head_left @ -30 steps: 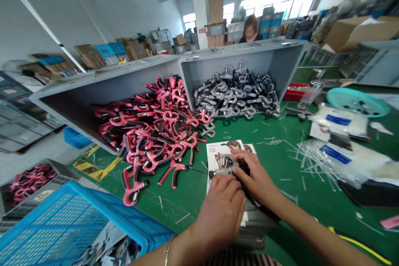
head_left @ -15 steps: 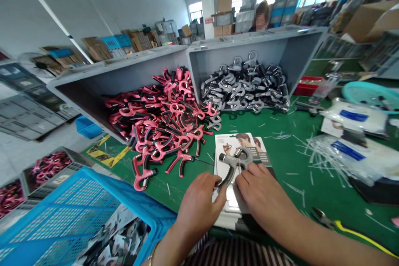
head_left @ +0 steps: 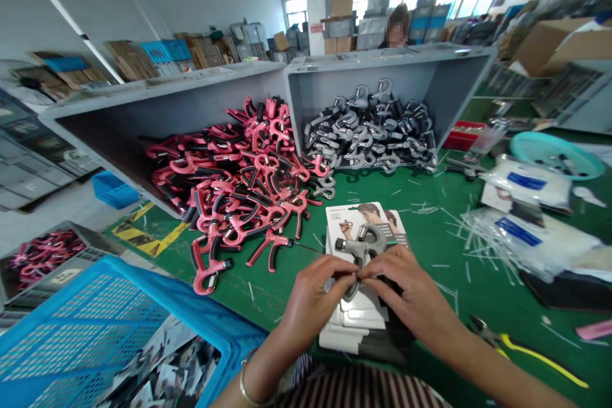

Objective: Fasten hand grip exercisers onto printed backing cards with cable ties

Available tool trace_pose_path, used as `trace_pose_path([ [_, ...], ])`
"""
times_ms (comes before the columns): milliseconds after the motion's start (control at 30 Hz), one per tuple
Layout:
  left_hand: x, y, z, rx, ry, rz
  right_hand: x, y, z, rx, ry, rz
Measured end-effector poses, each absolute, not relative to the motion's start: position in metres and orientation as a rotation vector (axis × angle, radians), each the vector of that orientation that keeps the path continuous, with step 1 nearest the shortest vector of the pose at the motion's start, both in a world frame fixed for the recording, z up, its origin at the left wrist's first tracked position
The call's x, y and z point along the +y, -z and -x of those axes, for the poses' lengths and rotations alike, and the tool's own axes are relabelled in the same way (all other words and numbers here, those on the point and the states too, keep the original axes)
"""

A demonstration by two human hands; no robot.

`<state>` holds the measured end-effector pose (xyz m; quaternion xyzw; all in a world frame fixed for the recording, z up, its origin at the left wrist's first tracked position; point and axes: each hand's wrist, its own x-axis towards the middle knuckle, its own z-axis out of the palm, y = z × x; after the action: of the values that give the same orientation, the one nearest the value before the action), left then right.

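Observation:
A grey hand grip with a black-capped spring lies on a stack of printed cards near the front of the green table. My left hand and my right hand meet over its lower handle. On both hands, thumb and fingers are pinched together, fingertips nearly touching. Whatever sits between the fingertips is too small to make out. Left of the cards lies a heap of pink and black hand grips. Behind, more grey grips fill a tipped crate.
Two grey crates lie on their sides at the back. A blue basket stands front left. On the right are yellow-handled cutters, white strips, plastic bags and a turquoise tray. A person is behind the crates.
Both hands have come together over the grip's lower handle, and their fingertips now pinch there. The view has shifted slightly.

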<state>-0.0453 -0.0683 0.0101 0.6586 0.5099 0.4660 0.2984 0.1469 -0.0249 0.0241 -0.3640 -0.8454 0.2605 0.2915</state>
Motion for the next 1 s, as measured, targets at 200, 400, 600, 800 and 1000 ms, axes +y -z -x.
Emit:
trace_pose_path([
  [200, -0.069, -0.009, 0.042, 1.337, -1.229, -1.516, -0.025, -0.023, -0.15, -2.216, -0.633, 1.037],
  [400, -0.071, -0.004, 0.041, 1.333, -1.182, -1.385, -0.026, -0.036, -0.161, -2.534, -0.324, 0.954],
  [600, -0.071, -0.004, 0.04, 1.313, -1.19, -1.375, -0.024, -0.04, -0.153, -2.705, -0.143, 0.945],
  [800, -0.07, -0.008, 0.039, 1.287, -1.201, -1.415, -0.02, -0.044, -0.149, -2.733, -0.114, 0.925],
  [1000, -0.07, -0.001, 0.042, 1.332, -1.204, -1.415, -0.019, -0.043, -0.151, -2.62, -0.257, 0.881],
])
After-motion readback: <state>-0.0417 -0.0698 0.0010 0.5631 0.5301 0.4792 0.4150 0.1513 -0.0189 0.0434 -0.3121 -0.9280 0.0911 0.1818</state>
